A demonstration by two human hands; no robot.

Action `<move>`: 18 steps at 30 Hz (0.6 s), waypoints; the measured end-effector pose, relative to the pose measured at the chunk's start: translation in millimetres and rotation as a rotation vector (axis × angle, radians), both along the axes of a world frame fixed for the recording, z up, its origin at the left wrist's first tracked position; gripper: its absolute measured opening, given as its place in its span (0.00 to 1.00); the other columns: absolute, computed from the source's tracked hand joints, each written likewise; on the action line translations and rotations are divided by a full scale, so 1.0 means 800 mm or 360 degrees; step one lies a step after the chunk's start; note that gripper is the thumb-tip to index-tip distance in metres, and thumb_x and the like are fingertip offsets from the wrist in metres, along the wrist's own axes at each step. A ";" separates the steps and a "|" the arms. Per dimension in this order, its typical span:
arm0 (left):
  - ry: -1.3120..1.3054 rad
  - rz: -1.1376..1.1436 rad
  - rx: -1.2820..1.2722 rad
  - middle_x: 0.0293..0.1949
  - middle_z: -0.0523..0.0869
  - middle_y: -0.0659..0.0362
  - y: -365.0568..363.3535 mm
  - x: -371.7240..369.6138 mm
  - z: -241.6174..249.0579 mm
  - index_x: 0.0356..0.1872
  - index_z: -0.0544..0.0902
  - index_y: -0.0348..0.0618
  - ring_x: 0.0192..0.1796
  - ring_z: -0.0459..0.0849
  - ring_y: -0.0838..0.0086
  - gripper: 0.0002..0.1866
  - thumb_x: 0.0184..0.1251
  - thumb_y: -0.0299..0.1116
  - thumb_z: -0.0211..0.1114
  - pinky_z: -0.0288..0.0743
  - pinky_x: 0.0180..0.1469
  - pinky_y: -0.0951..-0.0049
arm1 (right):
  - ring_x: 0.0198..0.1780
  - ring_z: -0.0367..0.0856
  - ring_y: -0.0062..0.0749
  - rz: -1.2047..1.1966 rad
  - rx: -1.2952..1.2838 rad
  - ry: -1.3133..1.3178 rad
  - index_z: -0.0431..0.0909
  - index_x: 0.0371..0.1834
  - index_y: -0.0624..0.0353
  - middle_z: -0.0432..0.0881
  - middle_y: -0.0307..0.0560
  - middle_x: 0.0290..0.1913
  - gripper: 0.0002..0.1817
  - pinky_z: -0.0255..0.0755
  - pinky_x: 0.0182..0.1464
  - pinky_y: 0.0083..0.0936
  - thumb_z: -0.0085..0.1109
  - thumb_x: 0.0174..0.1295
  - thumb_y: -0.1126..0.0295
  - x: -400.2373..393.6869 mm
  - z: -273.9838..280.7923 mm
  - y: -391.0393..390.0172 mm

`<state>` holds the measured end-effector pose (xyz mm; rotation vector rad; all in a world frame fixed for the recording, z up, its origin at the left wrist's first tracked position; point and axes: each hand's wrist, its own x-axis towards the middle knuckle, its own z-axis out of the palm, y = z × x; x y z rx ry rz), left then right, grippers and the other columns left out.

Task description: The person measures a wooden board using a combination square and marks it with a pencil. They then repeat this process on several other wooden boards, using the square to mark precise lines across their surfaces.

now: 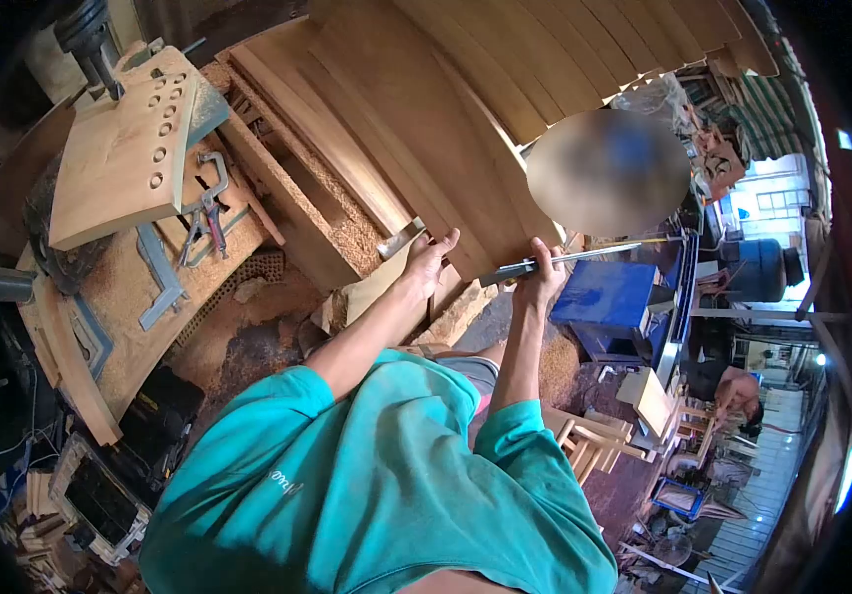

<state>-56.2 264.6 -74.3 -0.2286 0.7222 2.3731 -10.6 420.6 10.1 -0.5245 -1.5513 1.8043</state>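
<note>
My left hand [431, 262] is at the edge of a wide wooden board [436, 129], thumb raised and fingers curled out of sight. A flat piece with a pale, shiny face [402, 239] juts out beside it; whether my fingers grip it is partly hidden. My right hand [545, 272] is closed around a long, slim metal bar [594, 253] with a dark end piece [507, 272], thumb on top. The bar points to the right, beside the board's near edge. Below my hands lies a rough wooden block [461, 309].
To the left, a drilled wooden panel [124, 163] sits under a drill press [90, 45], near a locking clamp [210, 203]. Sawdust [352, 238] lies along the bench. A blue metal box [604, 302] stands right. Another person [738, 391] bends over farther right.
</note>
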 end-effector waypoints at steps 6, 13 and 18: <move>-0.0215 0.0193 0.0313 0.53 0.78 0.61 0.011 0.010 -0.020 0.56 0.71 0.50 0.56 0.75 0.71 0.15 0.70 0.30 0.56 0.68 0.62 0.64 | 0.20 0.70 0.17 0.0001 0.0065 0.0091 0.74 0.35 0.58 0.73 0.33 0.23 0.10 0.65 0.23 0.14 0.65 0.52 0.71 0.012 0.012 -0.034; 0.0143 0.0089 0.1583 0.44 0.81 0.55 0.050 -0.005 -0.102 0.56 0.72 0.44 0.48 0.78 0.59 0.31 0.62 0.58 0.56 0.64 0.63 0.54 | 0.49 0.82 0.39 0.0208 0.0835 0.0268 0.80 0.42 0.65 0.82 0.54 0.48 0.19 0.74 0.54 0.33 0.68 0.43 0.74 0.090 0.002 -0.147; 0.0273 0.0036 0.1817 0.42 0.77 0.58 0.055 -0.010 -0.031 0.52 0.72 0.47 0.51 0.74 0.63 0.19 0.70 0.47 0.51 0.60 0.66 0.59 | 0.36 0.84 0.35 0.0333 0.1350 0.0184 0.82 0.40 0.54 0.84 0.50 0.48 0.23 0.77 0.35 0.24 0.65 0.32 0.74 0.112 0.018 -0.174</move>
